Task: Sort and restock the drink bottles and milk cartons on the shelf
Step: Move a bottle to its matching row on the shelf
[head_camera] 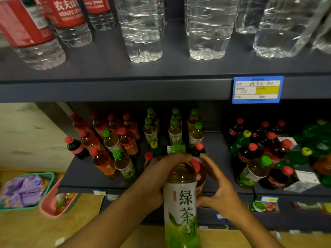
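At lower centre our left hand (157, 173) gripped a green tea bottle (180, 203), our right hand (217, 187) pinched a red-capped bottle (198, 170) before the dark shelf (114, 90), wooden floor (26, 230) lower left.

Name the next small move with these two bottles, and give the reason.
Probably set the green tea bottle, gripped by the left hand, in the green-capped tea rows behind; the right hand holds a red-capped bottle that belongs with the red-capped teas.

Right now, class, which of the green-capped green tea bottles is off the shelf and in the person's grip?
The large green tea bottle in the foreground: the left hand grips its neck below the cap, while every other green-capped bottle stands on the shelf.
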Demonstrator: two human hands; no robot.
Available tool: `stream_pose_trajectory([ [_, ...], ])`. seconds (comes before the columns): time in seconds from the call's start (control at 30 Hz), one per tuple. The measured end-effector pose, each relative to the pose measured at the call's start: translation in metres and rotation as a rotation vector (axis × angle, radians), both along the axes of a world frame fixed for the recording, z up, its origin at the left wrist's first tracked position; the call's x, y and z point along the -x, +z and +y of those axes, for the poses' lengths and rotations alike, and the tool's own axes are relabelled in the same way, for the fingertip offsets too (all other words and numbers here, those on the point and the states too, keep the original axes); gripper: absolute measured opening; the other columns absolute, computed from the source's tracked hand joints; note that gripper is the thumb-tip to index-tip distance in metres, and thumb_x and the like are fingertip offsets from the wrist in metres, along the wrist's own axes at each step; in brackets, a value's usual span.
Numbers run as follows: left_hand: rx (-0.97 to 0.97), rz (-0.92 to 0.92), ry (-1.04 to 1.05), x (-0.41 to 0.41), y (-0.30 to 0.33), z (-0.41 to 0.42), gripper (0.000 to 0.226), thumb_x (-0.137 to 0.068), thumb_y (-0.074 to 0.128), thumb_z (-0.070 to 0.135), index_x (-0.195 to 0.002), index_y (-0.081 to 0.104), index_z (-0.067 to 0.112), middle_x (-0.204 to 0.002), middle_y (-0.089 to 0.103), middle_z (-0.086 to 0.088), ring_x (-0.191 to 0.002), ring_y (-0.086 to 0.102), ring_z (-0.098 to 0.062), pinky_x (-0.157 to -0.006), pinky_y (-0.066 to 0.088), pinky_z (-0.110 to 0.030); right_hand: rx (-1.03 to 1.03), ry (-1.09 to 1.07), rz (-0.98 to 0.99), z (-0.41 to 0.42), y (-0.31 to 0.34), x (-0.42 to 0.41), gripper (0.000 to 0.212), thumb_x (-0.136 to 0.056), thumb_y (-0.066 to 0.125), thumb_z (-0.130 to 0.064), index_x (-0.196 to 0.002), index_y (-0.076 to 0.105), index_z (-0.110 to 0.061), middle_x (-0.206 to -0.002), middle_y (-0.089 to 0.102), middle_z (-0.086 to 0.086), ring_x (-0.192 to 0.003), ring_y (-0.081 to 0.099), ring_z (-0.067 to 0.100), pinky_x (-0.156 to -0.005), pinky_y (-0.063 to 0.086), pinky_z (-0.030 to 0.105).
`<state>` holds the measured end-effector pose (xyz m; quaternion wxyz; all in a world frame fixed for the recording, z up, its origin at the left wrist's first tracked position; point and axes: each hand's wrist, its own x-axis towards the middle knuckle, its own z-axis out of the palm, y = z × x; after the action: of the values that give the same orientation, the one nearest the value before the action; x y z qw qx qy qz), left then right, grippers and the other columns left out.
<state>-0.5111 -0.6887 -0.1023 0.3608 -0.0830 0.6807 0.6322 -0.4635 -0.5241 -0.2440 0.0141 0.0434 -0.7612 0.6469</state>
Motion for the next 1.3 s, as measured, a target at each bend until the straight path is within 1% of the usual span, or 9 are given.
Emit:
stream_pose_trajectory([
  [0.1, -0.163, -0.021, -0.044, -0.002, 0.004, -0.018, 0.028, -0.098, 0.05, 0.006, -0.071, 0.05, 0.008, -0.037, 0.058, -0.001, -0.052, 0.065, -0.01, -0.073, 0.055, -0.015, -0.024, -0.019, 0.049, -0.019, 0.014, 0.01, 0.093, -0.061, 0.09, -0.04, -0.139, 0.041, -0.05, -0.134, 0.055, -0.027, -0.124, 0.053, -0.003, -0.095, 0.046, 0.012],
  [0.2, -0.175, -0.007, -0.034, -0.001, 0.011, -0.021, 0.014, -0.089, 0.063, 0.014, -0.085, 0.074, 0.006, -0.085, 0.076, -0.019, -0.09, 0.072, -0.031, -0.093, 0.055, -0.042, 0.032, -0.126, 0.059, -0.029, 0.019, 0.012, 0.078, -0.057, 0.094, -0.024, -0.125, 0.059, -0.037, -0.118, 0.068, -0.016, -0.11, 0.064, 0.004, -0.089, 0.051, 0.016],
  [0.3, -0.239, 0.114, -0.111, 0.0, 0.003, -0.037, 0.038, -0.082, 0.07, 0.026, -0.115, 0.069, 0.008, -0.11, 0.072, -0.019, -0.105, 0.069, -0.029, -0.081, 0.059, -0.032, 0.162, -0.197, 0.014, -0.036, 0.027, 0.008, 0.073, -0.05, 0.087, -0.015, -0.118, 0.063, -0.021, -0.107, 0.074, -0.003, -0.102, 0.069, 0.013, -0.084, 0.055, 0.022],
  [0.47, -0.165, 0.362, -0.044, 0.009, -0.01, -0.053, 0.034, -0.063, 0.076, 0.045, -0.095, 0.076, 0.032, -0.1, 0.076, -0.002, -0.097, 0.071, -0.017, -0.083, 0.052, -0.035, 0.277, -0.269, -0.039, -0.024, 0.045, -0.005, 0.064, -0.055, 0.082, -0.022, -0.116, 0.063, -0.024, -0.105, 0.074, 0.003, -0.099, 0.07, 0.016, -0.083, 0.058, 0.028],
  [0.7, -0.207, 0.384, 0.266, 0.023, -0.024, -0.097, 0.012, -0.072, 0.067, 0.019, -0.077, 0.077, 0.024, -0.085, 0.074, -0.005, -0.085, 0.07, -0.024, -0.082, 0.056, -0.041, 0.289, -0.189, -0.071, -0.02, 0.059, 0.001, 0.054, -0.057, 0.086, -0.033, -0.105, 0.066, -0.047, -0.102, 0.073, -0.006, -0.093, 0.071, 0.01, -0.077, 0.055, 0.028],
  [0.97, -0.297, 0.091, 0.474, 0.047, -0.053, -0.173, 0.037, -0.078, 0.064, 0.02, -0.113, 0.064, 0.008, -0.107, 0.069, -0.02, -0.099, 0.066, -0.034, -0.082, 0.055, -0.043, 0.298, -0.165, -0.199, -0.069, 0.052, 0.022, 0.047, -0.064, 0.081, -0.01, -0.103, 0.065, -0.032, -0.093, 0.075, -0.013, -0.09, 0.07, 0.008, -0.079, 0.051, 0.031],
  [1.07, -0.226, 0.068, 0.446, 0.068, -0.077, -0.196, 0.024, -0.082, 0.063, 0.013, -0.105, 0.063, 0.007, -0.099, 0.069, -0.02, -0.093, 0.065, -0.034, -0.087, 0.051, -0.046, 0.274, -0.186, -0.2, -0.092, 0.048, 0.03, 0.047, -0.066, 0.08, -0.003, -0.102, 0.065, -0.029, -0.093, 0.075, -0.013, -0.088, 0.07, 0.003, -0.07, 0.053, 0.021],
  [1.23, -0.211, -0.015, 0.368, 0.101, -0.115, -0.217, 0.015, -0.08, 0.062, 0.013, -0.094, 0.063, 0.007, -0.079, 0.075, -0.014, -0.069, 0.073, -0.026, -0.058, 0.057, -0.036, 0.254, -0.32, -0.205, -0.133, 0.042, 0.036, 0.047, -0.061, 0.083, -0.009, -0.102, 0.068, -0.026, -0.091, 0.076, -0.004, -0.094, 0.07, 0.018, -0.085, 0.052, 0.039],
  [1.3, -0.214, -0.059, 0.319, 0.111, -0.122, -0.222, 0.036, -0.068, 0.072, 0.017, -0.101, 0.065, 0.006, -0.094, 0.074, -0.019, -0.085, 0.072, -0.032, -0.075, 0.058, -0.043, 0.27, -0.363, -0.202, -0.148, 0.04, 0.037, 0.053, -0.054, 0.082, -0.022, -0.105, 0.068, -0.027, -0.095, 0.076, -0.002, -0.097, 0.069, 0.021, -0.087, 0.052, 0.04],
])
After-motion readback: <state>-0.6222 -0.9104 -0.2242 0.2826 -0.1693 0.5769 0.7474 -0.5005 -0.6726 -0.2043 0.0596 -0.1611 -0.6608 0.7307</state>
